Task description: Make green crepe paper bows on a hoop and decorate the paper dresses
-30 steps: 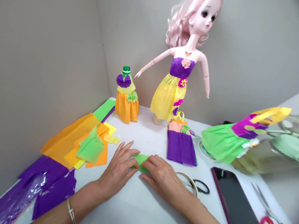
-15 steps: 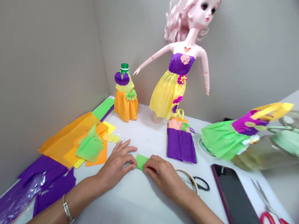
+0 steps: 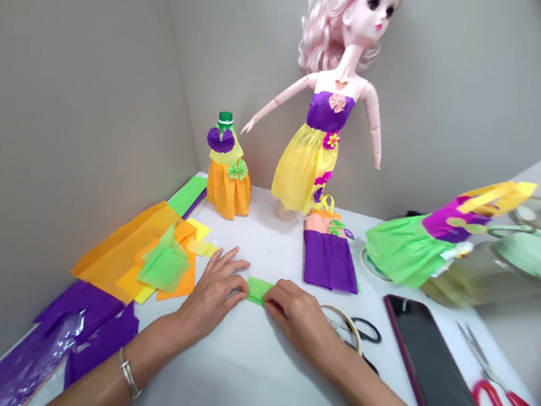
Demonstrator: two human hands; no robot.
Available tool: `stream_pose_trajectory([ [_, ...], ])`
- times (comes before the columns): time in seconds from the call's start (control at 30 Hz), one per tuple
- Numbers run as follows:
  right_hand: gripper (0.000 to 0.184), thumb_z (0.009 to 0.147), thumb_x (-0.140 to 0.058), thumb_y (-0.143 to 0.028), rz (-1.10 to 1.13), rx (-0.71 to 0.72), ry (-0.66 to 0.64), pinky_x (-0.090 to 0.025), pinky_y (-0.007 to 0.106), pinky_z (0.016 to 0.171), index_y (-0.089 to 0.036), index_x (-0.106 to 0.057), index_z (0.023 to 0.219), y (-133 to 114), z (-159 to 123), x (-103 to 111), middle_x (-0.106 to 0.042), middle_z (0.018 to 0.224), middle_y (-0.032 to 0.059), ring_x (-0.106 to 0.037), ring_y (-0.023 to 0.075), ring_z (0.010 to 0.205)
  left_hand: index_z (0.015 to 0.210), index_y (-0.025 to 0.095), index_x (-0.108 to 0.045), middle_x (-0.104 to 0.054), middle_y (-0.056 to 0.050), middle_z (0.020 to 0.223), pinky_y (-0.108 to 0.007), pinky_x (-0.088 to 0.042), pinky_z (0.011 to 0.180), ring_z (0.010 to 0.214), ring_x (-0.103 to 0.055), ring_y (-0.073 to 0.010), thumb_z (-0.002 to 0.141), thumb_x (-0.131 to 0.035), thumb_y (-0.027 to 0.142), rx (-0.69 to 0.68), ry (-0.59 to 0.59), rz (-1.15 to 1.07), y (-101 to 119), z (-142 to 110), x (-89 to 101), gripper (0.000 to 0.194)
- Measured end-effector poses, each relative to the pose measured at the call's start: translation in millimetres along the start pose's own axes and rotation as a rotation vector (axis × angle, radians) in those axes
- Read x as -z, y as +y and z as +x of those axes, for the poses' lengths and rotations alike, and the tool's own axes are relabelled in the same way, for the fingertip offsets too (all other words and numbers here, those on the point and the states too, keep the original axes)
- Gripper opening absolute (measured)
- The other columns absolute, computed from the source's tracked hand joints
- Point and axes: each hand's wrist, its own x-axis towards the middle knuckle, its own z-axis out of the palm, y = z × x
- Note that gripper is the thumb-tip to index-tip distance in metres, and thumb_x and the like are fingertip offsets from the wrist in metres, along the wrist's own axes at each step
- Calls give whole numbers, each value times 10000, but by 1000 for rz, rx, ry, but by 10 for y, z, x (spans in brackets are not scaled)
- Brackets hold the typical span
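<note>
A small piece of green crepe paper (image 3: 258, 290) lies low over the white tabletop, between my two hands. My left hand (image 3: 218, 290) pinches its left end with thumb and forefinger, the other fingers stretched out above. At the right end, my right hand (image 3: 292, 306) has its fingers pressed together on the paper, hiding that edge. A fold line seems to run along the piece. Just right of my right hand lie a tape roll (image 3: 359, 346) and black-handled scissors (image 3: 367, 330), partly covered by the wrist.
Orange sheets (image 3: 119, 250), green scraps (image 3: 165, 263) and purple paper (image 3: 102, 340) lie left. A dressed doll (image 3: 305, 162), a dressed bottle (image 3: 228, 187) and a purple paper bag (image 3: 329, 262) stand behind. A phone (image 3: 434, 362), red-handled scissors (image 3: 509, 401) and a green-skirted dress (image 3: 401, 249) are right.
My right hand has shifted slightly right, and a little more of the green paper shows between my hands. The whole view has moved slightly.
</note>
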Motion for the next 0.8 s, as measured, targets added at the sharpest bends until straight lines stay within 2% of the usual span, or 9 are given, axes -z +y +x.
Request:
stream_pose_trajectory([
  [0.27,145,904,-510,-82,-163,154,60,-386,260,640,-175,-594,831,51,-26,-60,-570,813,29,-525,171,789,834,202,-597,-592,-63,1256,-610,-190,1141,1403,-293,-278,885,-534,125,-123,68,57,-4,-9,46,112],
  [0.57,122,882,-537,-37,-400,304,-57,-400,303,646,-158,-546,893,-33,-117,68,-565,907,50,-502,200,824,815,185,-616,-618,-46,1243,-599,-196,1147,1398,-307,-282,893,-506,85,-204,78,127,51,-34,107,168],
  [0.8,148,858,-529,-30,-550,430,4,-411,328,650,-139,-544,957,-70,-144,48,-563,886,67,-511,224,818,774,164,-615,-633,-38,1238,-595,-205,1146,1387,-325,-284,902,-486,64,-258,95,211,104,-30,139,208],
])
